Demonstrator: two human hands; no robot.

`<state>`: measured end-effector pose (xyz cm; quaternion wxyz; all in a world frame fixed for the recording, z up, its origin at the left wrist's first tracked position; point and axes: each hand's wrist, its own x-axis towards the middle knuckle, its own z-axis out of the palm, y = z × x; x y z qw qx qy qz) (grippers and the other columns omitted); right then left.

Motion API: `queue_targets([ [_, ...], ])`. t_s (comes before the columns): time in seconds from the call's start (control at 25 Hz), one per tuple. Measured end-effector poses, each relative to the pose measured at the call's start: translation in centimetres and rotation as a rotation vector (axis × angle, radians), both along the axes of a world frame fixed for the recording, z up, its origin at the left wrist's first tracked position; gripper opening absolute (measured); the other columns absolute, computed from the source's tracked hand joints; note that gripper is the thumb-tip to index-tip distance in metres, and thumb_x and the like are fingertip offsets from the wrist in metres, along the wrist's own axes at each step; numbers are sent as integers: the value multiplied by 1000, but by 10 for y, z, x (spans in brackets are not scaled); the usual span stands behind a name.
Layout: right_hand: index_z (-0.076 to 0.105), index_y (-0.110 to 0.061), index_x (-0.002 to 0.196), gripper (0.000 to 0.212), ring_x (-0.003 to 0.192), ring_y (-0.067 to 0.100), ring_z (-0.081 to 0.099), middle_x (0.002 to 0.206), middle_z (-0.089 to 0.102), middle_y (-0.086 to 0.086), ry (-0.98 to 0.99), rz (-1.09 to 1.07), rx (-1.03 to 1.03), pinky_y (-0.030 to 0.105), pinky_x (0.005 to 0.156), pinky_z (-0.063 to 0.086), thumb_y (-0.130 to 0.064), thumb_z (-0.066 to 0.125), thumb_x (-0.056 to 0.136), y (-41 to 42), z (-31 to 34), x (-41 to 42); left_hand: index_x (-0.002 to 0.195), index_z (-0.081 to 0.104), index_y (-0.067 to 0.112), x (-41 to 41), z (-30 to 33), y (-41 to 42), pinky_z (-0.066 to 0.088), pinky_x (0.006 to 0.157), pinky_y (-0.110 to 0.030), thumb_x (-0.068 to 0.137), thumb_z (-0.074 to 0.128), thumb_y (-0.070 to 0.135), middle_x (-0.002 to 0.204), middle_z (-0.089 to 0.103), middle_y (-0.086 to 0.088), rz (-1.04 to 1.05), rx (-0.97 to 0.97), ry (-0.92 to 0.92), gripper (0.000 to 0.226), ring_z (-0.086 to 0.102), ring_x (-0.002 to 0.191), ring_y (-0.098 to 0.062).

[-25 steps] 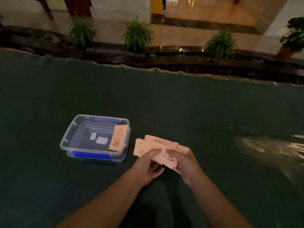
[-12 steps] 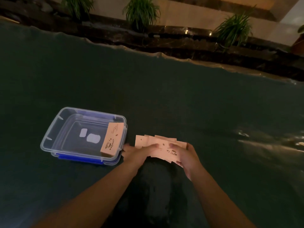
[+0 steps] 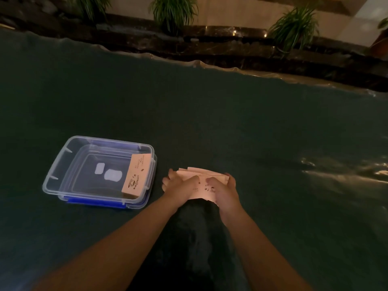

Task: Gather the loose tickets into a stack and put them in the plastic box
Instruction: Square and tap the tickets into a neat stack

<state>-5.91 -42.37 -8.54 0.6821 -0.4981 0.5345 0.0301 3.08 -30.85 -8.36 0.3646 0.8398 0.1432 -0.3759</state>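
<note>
Several pale pink tickets [image 3: 201, 189] with small coffee prints lie bunched on the dark green table, just right of the plastic box. My left hand [image 3: 178, 184] presses their left edge and my right hand [image 3: 225, 189] their right edge, squeezing them together. The clear plastic box [image 3: 63, 164] with blue clips sits open to the left. A stack of tickets [image 3: 136, 177] leans inside it against its right wall.
The dark green cloth [image 3: 210, 114] spreads wide on all sides, with a wrinkled far edge. Beyond it runs a dark stone ledge [image 3: 231, 51] with potted plants [image 3: 172, 11]. Glare marks the cloth at the right [image 3: 336, 169].
My hands have moved to the two ends of the tickets and pushed the fanned pile into a tighter bunch. The camera has tilted down and moved closer.
</note>
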Motion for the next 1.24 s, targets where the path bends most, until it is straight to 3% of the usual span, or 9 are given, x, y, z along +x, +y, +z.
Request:
queue_targets([
  [0.12,40,-40,151,78,106,31,71,126,65,8,10,-20,12,53,91,64,-30,78,84,3,0,2,162,11,24,3,3,2,37,116,-53,83,74,48,163,29,-11,-41,-3,6,103,32,147,-36],
  [0.24,44,-34,151,75,110,31,70,128,66,10,11,-42,25,55,97,62,-27,80,86,3,0,1,158,19,22,10,4,14,50,102,-48,73,81,45,143,49,-10,-14,-86,56,107,54,124,-30],
  [0.32,46,-31,147,72,107,29,72,124,68,10,7,-50,48,51,91,65,-25,82,85,5,2,-2,155,26,22,12,5,24,51,81,-38,71,83,42,124,54,-3,-15,-150,93,104,58,104,-21],
  [0.4,47,-28,143,67,102,27,74,119,70,9,-1,-59,69,43,76,66,-24,82,86,8,4,-6,150,35,22,12,4,32,48,69,-32,71,86,42,115,57,2,-47,-195,109,96,59,98,-17],
  [0.64,51,-20,138,58,100,35,78,121,74,18,-148,-224,278,38,57,65,-15,80,88,25,17,-35,144,39,24,-3,15,48,61,92,-46,50,95,31,122,62,-4,27,-445,152,110,67,107,-24],
  [0.84,64,-9,133,44,94,37,83,109,84,19,-242,-384,391,42,67,67,-14,78,91,58,30,-64,154,34,26,-45,30,48,55,101,-51,61,98,16,125,58,2,302,-568,-5,113,63,110,-22],
  [0.96,60,-10,138,53,109,42,78,120,80,22,-331,-444,440,48,81,66,-13,80,89,77,38,-82,149,44,16,-77,34,50,54,101,-57,69,92,7,123,69,-12,566,-788,93,93,69,111,-32],
  [1.12,61,-14,139,53,111,41,78,123,79,22,-389,-441,452,50,85,66,-17,80,89,101,53,-96,141,53,19,-103,49,56,55,95,-59,84,80,19,124,70,-20,662,-938,138,63,69,112,-39],
  [1.24,62,-18,131,44,100,37,82,108,84,18,-422,-440,420,48,78,67,-17,80,90,111,60,-99,146,51,14,-111,60,63,49,103,-66,69,81,43,134,63,-27,636,-1023,78,88,62,121,-45],
])
